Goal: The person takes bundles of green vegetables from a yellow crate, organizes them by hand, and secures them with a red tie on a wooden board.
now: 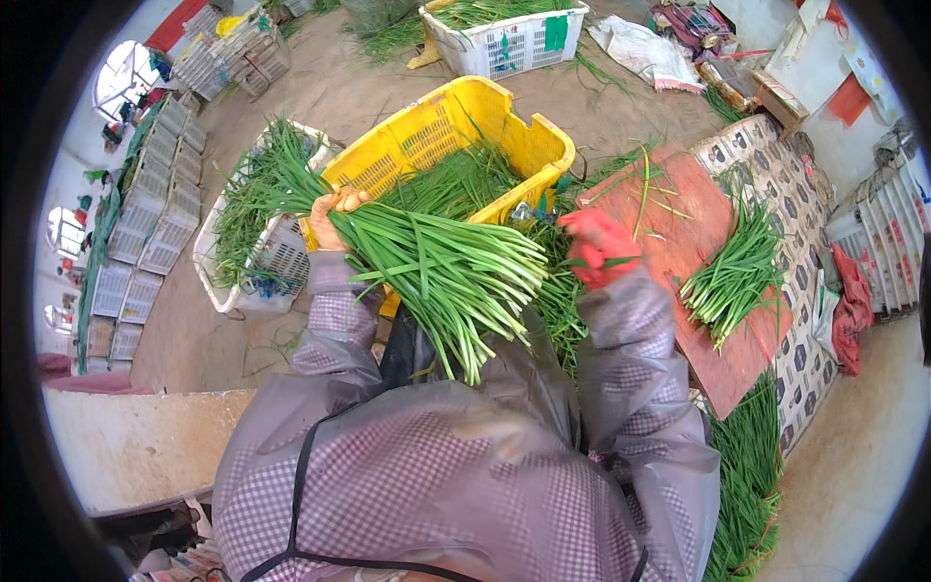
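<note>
My left hand (336, 214), in a tan glove, grips a large bunch of green garlic chives (436, 269) near the leafy part, with the pale stem ends fanned to the right over my lap. My right hand (600, 247), in a red glove, is blurred at the right of those stem ends, with a few green blades across its palm side; its finger closure is unclear. Behind the bunch stands a yellow plastic crate (407, 138) with loose chives inside. A smaller bunch of chives (734, 269) lies on a red board (684, 211) at my right.
A white crate (211, 284) heaped with greens stands at the left. Another white crate (502, 51) with chives is at the far side. Tied chives (749, 480) lie below the board. Stacked crates (145, 218) line the left wall; a white sack (644, 51) lies on the floor.
</note>
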### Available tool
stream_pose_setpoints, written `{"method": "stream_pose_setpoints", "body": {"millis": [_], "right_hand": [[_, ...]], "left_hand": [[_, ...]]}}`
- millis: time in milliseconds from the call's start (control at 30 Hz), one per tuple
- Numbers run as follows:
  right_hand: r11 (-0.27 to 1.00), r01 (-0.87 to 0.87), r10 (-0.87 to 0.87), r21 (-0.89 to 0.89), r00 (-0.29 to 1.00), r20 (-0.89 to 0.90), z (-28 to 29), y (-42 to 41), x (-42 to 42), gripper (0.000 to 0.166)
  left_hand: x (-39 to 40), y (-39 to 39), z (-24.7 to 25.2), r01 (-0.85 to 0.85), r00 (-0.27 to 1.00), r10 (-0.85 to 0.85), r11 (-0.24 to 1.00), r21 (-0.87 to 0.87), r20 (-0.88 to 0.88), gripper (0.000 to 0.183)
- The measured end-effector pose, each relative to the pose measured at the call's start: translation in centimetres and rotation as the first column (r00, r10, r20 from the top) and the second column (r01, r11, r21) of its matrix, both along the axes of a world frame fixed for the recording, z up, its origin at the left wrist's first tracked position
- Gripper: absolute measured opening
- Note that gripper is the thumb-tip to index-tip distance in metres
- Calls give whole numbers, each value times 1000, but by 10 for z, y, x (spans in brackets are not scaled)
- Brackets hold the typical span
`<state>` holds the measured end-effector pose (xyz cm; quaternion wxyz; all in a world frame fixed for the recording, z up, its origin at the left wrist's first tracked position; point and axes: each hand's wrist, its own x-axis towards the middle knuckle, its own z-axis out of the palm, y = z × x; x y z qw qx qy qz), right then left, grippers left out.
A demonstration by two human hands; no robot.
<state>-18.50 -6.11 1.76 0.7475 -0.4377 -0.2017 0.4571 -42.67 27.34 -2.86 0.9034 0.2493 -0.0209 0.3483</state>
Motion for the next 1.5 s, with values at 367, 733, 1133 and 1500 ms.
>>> {"method": "stream_pose_setpoints", "body": {"millis": [367,733,1133,1500], "right_hand": [[742,-64,392,-667,848,355,-57,-59,-15,45],[892,-110,18,-438,978,-210,-84,1,-65,22],[330,386,796,-862,376,473,-165,-133,23,65],[634,77,381,-769,835,397,-110,-81,7,25]], "left_hand": [[-8,0,-16,-185,975,172,979,-89,-138,12],[-8,-2,-18,-104,989,91,988,-117,-112,13],[-29,23,-42,-202,928,145,970,-138,-342,19],[-14,13,-30,-262,931,179,935,-241,-318,17]]}}
